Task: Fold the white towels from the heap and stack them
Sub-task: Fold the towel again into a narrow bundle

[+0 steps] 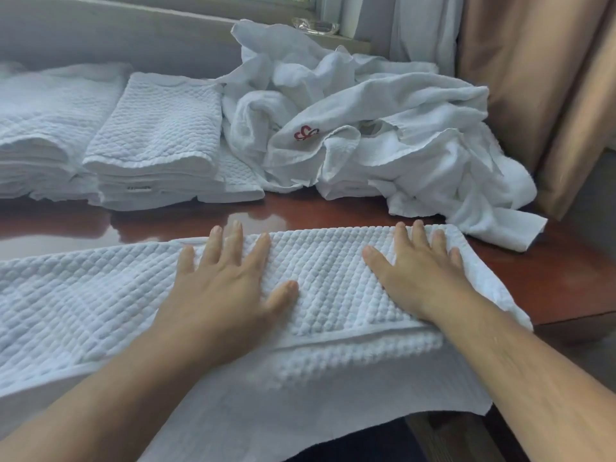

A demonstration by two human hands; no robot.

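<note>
**A:** What is being done at this moment?

**B:** The white waffle-woven towel (333, 278) is being pressed flat on the glossy red-brown wooden desk (550, 278), just in front of the crumpled heap of white towels (383, 128). It seems to be folded once along its length. A lower layer hangs over the desk edge on the side away from the heap.

**A:** How are the grips set?

**B:** Both are released. The left grip (216, 295) and the right grip (423, 278) are laid flat on the towel with fingers straight and spread, and nothing is grasped. The towel lies under both palms and between them.

**A:** How can the step be done well?

**B:** Probably the creases should be pushed outward from the middle, and the hems lined up before the next fold is made. The hanging layer should be drawn up, or the cloth may be dragged down. The towel's right end lies just beside a loose corner of the heap and should not be mixed with it.

**A:** Where is it expected to go?

**B:** Likely onto the stack of folded white towels (156, 128) left of the heap.
</note>
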